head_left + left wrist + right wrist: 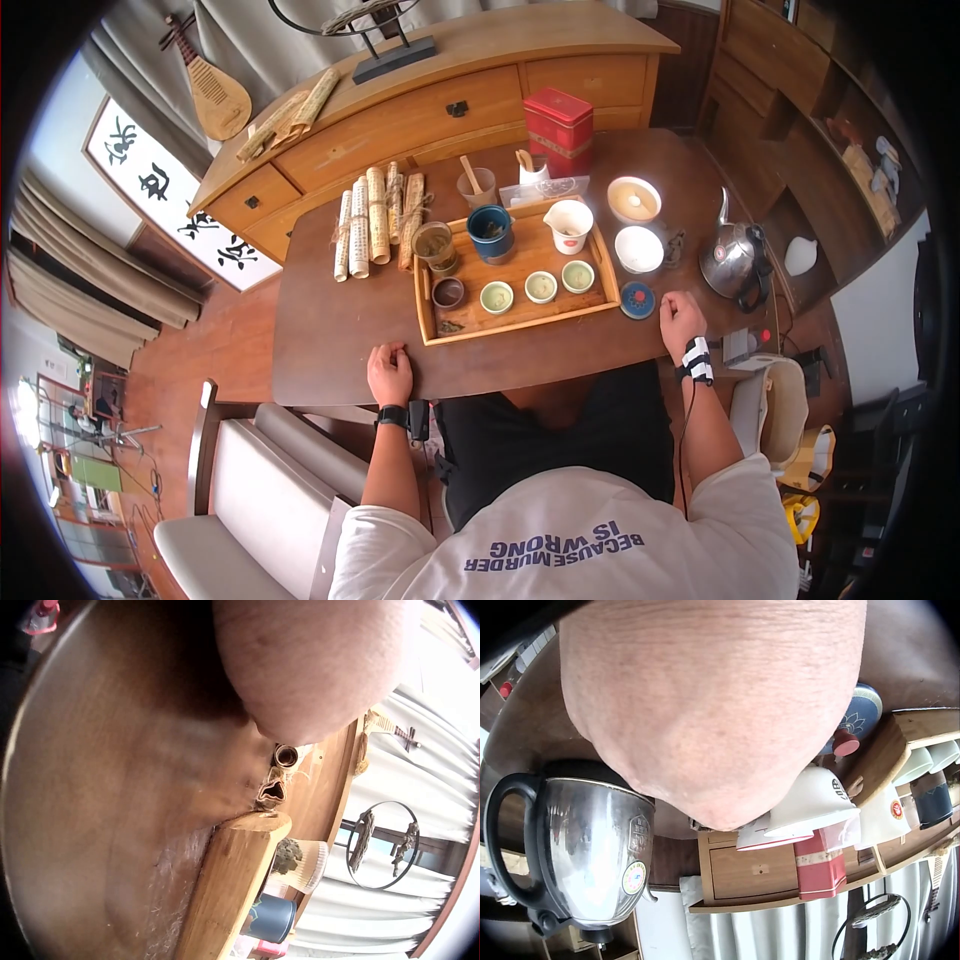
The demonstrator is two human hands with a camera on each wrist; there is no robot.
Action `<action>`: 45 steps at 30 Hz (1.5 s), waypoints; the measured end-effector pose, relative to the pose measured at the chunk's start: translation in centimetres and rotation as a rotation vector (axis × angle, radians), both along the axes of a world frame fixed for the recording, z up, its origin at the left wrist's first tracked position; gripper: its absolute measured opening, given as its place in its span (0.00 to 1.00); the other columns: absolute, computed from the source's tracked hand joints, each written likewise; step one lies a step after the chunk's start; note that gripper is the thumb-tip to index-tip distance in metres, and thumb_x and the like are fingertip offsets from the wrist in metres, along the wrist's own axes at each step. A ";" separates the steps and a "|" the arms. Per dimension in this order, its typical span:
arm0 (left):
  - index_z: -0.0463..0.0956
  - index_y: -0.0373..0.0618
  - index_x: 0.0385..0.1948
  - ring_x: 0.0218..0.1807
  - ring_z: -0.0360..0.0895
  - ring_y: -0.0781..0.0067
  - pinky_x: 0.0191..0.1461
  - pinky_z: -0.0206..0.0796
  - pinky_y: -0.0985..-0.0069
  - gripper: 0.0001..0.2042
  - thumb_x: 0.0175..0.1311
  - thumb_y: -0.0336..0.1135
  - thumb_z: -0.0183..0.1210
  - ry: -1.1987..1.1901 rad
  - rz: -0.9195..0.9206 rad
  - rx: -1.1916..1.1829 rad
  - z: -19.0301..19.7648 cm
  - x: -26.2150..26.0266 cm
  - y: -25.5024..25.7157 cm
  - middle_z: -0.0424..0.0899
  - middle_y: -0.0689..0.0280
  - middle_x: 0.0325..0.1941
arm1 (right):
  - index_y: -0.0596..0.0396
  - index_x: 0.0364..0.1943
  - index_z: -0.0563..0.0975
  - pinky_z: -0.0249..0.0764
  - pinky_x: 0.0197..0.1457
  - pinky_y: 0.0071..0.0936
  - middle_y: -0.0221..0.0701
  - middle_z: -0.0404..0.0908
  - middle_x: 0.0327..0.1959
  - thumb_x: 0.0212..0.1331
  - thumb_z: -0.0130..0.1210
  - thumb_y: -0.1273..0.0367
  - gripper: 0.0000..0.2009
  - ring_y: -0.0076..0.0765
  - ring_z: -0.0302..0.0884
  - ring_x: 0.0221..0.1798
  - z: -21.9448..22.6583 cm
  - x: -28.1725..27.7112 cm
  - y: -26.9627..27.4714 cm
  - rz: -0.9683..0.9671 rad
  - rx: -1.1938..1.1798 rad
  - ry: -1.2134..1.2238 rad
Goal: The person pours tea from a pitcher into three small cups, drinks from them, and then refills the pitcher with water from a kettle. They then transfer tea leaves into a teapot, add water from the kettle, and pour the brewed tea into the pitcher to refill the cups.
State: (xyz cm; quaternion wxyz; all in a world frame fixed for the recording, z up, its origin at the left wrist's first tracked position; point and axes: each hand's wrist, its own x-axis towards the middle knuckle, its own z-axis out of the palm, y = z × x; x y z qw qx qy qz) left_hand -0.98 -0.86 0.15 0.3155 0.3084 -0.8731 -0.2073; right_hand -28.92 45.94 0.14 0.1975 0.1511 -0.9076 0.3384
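My left hand (390, 374) rests on the brown table by its front edge, left of a wooden tray (520, 328), fingers loosely curled around nothing. Likewise my right hand (682, 318) lies loosely curled on the table, close to a round blue lid (637, 300) with a red knob. On the tray stand three small cups of pale tea (541, 288), a dark little cup (449, 293), a glass of tea leaves (434, 246), a blue cup (490, 233) and a white pitcher (569, 226). In both wrist views the back of the hand hides its fingers.
Right of the tray are two white bowls (638, 249) and a steel kettle (735, 262) with a black handle. Tied bamboo scrolls (376, 215) lie at the back left. A red tin (558, 130) stands at the rear, before a wooden cabinet (400, 120).
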 end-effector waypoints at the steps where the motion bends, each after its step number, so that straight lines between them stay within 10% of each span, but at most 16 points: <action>1: 0.85 0.42 0.36 0.39 0.83 0.55 0.47 0.75 0.63 0.04 0.64 0.26 0.62 -0.004 0.002 0.004 0.0 0.0 0.0 0.85 0.59 0.34 | 0.52 0.35 0.81 0.76 0.38 0.44 0.35 0.80 0.32 0.61 0.63 0.71 0.02 0.49 0.81 0.35 0.1 0.0 0.0 -0.001 -0.001 0.000; 45: 0.83 0.42 0.34 0.40 0.83 0.50 0.47 0.75 0.59 0.03 0.63 0.26 0.61 0.013 0.022 0.005 -0.2 -0.2 -0.1 0.85 0.56 0.34 | 0.52 0.36 0.81 0.76 0.38 0.45 0.35 0.80 0.32 0.61 0.63 0.71 0.03 0.50 0.81 0.35 0.2 0.1 -0.1 -0.002 0.000 -0.014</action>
